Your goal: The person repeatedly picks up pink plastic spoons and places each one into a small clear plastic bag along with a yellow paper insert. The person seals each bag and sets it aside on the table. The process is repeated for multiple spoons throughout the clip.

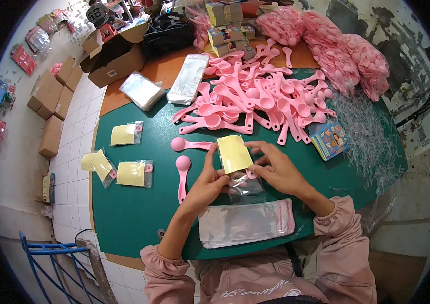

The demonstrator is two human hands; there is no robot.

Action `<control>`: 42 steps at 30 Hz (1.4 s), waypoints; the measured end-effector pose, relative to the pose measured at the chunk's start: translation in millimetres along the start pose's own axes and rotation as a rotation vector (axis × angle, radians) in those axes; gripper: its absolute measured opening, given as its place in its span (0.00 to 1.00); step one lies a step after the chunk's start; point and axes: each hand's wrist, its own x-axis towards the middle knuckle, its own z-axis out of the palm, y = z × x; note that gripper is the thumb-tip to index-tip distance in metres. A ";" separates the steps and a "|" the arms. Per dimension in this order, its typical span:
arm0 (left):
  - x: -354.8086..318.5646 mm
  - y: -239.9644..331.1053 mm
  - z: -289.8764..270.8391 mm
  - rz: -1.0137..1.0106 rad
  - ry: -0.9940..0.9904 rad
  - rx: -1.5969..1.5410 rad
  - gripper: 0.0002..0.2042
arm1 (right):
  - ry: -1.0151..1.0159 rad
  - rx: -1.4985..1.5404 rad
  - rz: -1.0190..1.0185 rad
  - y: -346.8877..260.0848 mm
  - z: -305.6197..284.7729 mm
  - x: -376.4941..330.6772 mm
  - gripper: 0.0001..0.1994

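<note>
My left hand (208,181) and my right hand (275,167) together hold a small clear plastic bag (245,185) with a yellow card (234,153) sticking out of its top. Something pink shows inside the bag near my right thumb. Two loose pink spoons (182,169) lie on the green table (124,213) just left of my left hand. A stack of clear bags (245,223) lies flat in front of me, below both hands.
A big heap of pink spoons (255,101) covers the table's far side, with bagged pink spoons (336,50) behind it. Three filled packets (134,174) lie at the left. A stack of small printed cards (329,140) sits at the right. Cardboard boxes (53,96) stand on the floor.
</note>
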 end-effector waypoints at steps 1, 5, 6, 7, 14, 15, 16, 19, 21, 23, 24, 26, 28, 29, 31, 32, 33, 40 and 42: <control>1.3 0.5 3.4 -0.015 -0.014 -0.018 0.38 | -0.064 0.230 0.010 19.0 0.1 3.6 0.18; -3.9 8.6 11.7 -0.077 0.021 0.006 0.37 | 0.147 0.026 -0.133 19.1 3.5 8.9 0.16; -6.9 10.3 11.3 -0.102 -0.044 0.002 0.37 | 0.148 0.026 -0.133 18.9 2.6 8.7 0.16; -9.4 11.8 9.8 -0.123 -0.111 -0.002 0.37 | 0.151 -0.144 -0.192 17.6 2.1 8.6 0.15; -10.7 9.1 4.6 -0.108 -0.189 0.043 0.36 | -0.021 -0.469 -0.475 -2.8 -0.3 -4.0 0.12; -10.4 10.1 4.6 -0.114 -0.179 0.051 0.35 | -0.179 -0.346 -0.466 -3.2 1.6 -6.1 0.11; -10.9 11.0 4.7 -0.123 -0.169 0.060 0.35 | -0.177 -0.346 -0.466 -2.0 4.6 -7.6 0.11; -12.1 10.6 4.8 -0.080 -0.163 0.042 0.33 | -0.199 -0.435 -0.423 1.2 9.7 -8.8 0.10; -10.7 6.8 6.2 -0.070 -0.153 0.043 0.33 | -0.225 -0.404 -0.419 0.2 9.4 -8.8 0.09; -8.4 1.3 7.1 -0.060 -0.138 0.047 0.32 | -0.252 -0.419 -0.427 1.9 11.7 -9.2 0.08; -5.6 -3.3 7.1 -0.018 -0.086 0.114 0.30 | -0.277 -0.435 -0.434 2.6 12.5 -9.3 0.08; -3.3 -2.4 12.6 0.025 -0.040 0.180 0.29 | -0.277 -0.415 -0.453 1.7 10.3 -10.0 0.08; -3.1 4.3 18.0 0.030 0.049 0.261 0.25 | -0.274 -0.398 -0.472 -1.3 4.9 -9.4 0.08; -1.8 4.3 17.2 0.032 0.046 0.261 0.25 | -0.373 -0.310 -0.444 -5.6 -2.4 -8.8 0.08; -2.5 2.3 9.5 0.029 0.108 0.266 0.22 | -0.520 -0.191 -0.426 -15.8 -17.4 -5.9 0.09; -4.8 2.0 4.6 0.026 0.124 0.259 0.22 | -0.574 -0.163 -0.434 -18.4 -28.2 -1.6 0.09; -7.2 8.2 5.0 -0.023 0.064 0.200 0.21 | -0.568 -0.104 -0.428 -20.7 -51.5 -0.8 0.09; 2.6 6.7 14.6 -0.057 -0.122 0.039 0.10 | 0.690 -1.247 -0.171 48.8 -269.1 -5.2 0.06; 1.2 3.6 8.2 -0.059 -0.094 0.017 0.08 | 0.738 -1.283 -0.275 22.0 -209.6 -2.8 0.13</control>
